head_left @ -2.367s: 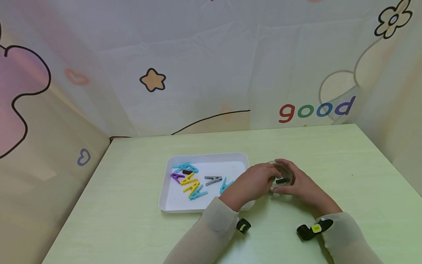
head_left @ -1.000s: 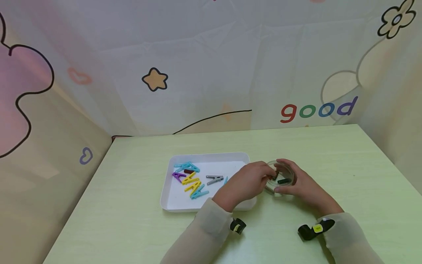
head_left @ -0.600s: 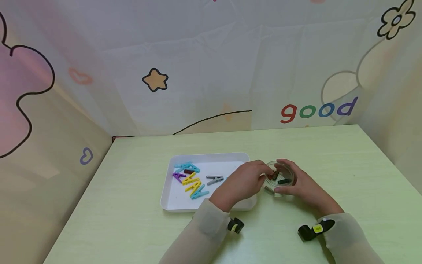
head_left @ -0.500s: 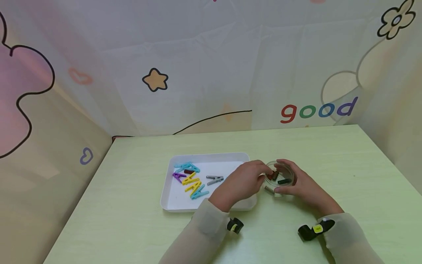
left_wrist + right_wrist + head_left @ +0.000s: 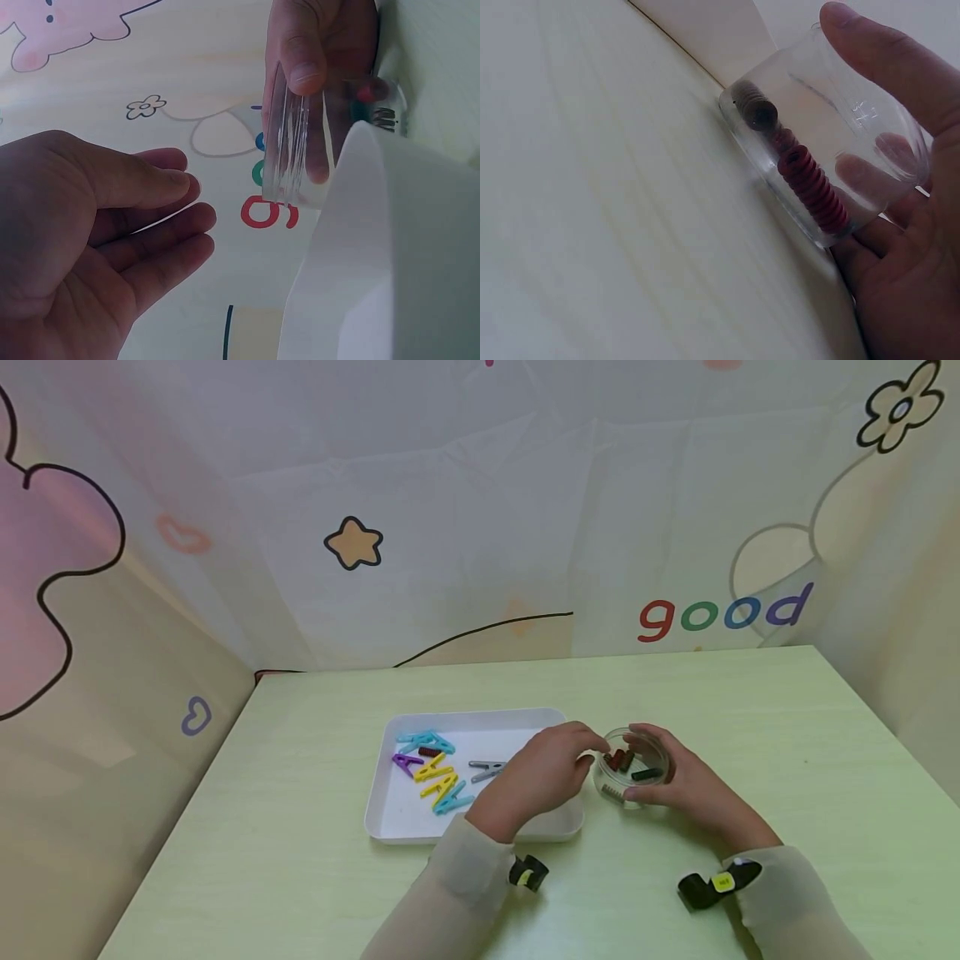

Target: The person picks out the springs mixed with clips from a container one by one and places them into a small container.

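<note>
My right hand [image 5: 693, 785] holds a clear glass jar [image 5: 609, 787], its fingers and thumb round the side; the jar stands on the table. Several small coil springs lie inside, among them a red spring [image 5: 814, 189], a brown spring [image 5: 756, 106] and a dark green spring [image 5: 647, 773]. My left hand [image 5: 536, 777] hovers over the tray's right side, its fingertips by the jar's left rim. In the left wrist view its fingers are loosely bent, with nothing between them. A grey clothespin [image 5: 486, 765] lies in the white tray [image 5: 397, 827], partly hidden by this hand.
The tray also holds light blue clothespins [image 5: 424, 740], yellow clothespins [image 5: 432, 768], a purple clothespin [image 5: 406, 763] and a dark brown spring [image 5: 429, 752]. A printed cloth [image 5: 480, 527] hangs behind the table [image 5: 300, 877].
My left hand has drawn back leftward out of the jar with its fingers loosened. Red and brown springs now show in the jar beside the dark green one. The right hand stays put.
</note>
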`<state>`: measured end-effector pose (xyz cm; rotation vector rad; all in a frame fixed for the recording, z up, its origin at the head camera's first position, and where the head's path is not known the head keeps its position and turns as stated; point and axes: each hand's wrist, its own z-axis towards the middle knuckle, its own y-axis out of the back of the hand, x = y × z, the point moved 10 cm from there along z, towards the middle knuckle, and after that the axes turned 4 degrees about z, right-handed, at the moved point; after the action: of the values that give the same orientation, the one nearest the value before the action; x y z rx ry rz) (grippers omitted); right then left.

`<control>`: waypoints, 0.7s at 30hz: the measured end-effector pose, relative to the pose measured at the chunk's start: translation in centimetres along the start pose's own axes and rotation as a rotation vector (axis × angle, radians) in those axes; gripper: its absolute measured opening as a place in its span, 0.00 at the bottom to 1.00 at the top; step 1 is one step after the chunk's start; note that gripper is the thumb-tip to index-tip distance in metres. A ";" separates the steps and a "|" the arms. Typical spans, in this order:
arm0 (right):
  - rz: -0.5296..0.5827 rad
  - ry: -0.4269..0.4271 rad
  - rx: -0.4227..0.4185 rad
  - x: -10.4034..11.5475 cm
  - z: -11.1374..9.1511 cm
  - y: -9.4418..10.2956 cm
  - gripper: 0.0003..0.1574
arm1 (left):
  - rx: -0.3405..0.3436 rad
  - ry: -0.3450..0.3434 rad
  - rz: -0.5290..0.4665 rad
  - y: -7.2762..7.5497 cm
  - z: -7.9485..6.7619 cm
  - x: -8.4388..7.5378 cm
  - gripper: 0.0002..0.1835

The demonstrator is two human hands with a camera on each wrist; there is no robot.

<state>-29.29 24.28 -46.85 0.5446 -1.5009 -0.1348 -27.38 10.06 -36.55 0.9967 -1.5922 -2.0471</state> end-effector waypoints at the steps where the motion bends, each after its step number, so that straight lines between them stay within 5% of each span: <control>1: -0.002 0.000 0.000 0.0 0.0 0.0 0.59 | -0.001 0.002 -0.002 0.1 0.0 0.0 0.15; 21: -0.019 -0.005 -0.007 0.0 0.0 0.1 0.60 | -0.038 0.047 0.001 1.2 -0.5 1.2 0.14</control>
<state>-29.31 24.34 -46.83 0.5532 -1.4999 -0.1563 -28.02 8.55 -35.84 1.0221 -1.5250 -2.0302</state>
